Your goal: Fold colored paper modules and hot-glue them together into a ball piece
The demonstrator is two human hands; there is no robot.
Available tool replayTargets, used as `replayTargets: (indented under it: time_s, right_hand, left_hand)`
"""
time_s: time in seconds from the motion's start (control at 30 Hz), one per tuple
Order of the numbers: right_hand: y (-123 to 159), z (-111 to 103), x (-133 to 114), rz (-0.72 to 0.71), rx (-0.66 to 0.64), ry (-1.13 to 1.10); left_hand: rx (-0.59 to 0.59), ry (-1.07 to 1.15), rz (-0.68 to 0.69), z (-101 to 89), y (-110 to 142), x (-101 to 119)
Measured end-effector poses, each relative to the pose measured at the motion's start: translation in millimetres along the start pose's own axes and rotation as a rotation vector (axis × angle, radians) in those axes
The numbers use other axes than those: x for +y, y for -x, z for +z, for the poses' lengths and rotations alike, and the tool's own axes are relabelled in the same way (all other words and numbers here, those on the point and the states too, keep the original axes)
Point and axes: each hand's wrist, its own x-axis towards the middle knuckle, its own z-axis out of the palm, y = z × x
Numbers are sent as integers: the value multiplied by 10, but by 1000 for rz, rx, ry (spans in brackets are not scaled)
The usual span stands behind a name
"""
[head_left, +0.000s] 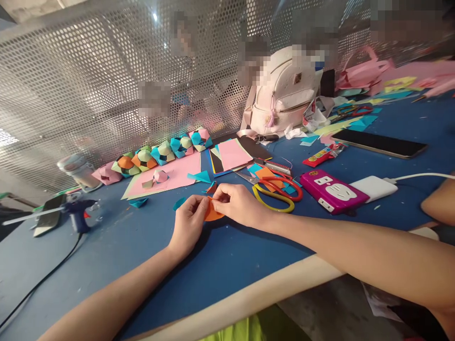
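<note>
Both hands operate on one workpiece: a small, bright orange piece of paper with a curved lower edge (213, 215), located above the near part of the blue tabletop (220, 270). The left hand (189, 219) pinches its left side between thumb and fingers. The right hand (234, 201) pinches its upper right portion in the same way. The fingertips of the two hands are close together; the fingers hide part of the paper.

Adjacent items are positioned as follows. A small teal paper piece (178, 203) lies just beside the left hand. Scissors with red and yellow loop handles (265, 181) lie beyond the right wrist, near scraps of orange and blue paper. A magenta block with white sockets (330, 189) lies to the right of the scissors. A row of multicoloured folded-paper balls (144, 158) stands beyond the hands, along the far side, with a flat pink paper sheet (181, 171) in front. A dark blue glue gun (78, 213) is at the far left, well apart from both hands.
</note>
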Motion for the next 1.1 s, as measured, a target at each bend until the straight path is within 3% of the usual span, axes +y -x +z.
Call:
replayTargets:
  time_s: [0.17,0.33,0.5,0.8,1.1]
  right_hand:
    - [-2,-15,-1,3,-22,4]
    - [-49,-53,58,47,-81,-14]
    - [-72,-54,58,59,-95,174]
    - [-70,-59,35,-5,-30,187]
    - [-38,-37,54,0,-72,212]
  left_hand:
    - [-4,70,-47,3,3,6]
    - [85,63,-50,-5,-24,-37]
    - [136,58,-23,-15,-46,-65]
    - [6,111,-27,9,-44,-63]
    - [12,89,-51,22,-61,-76]
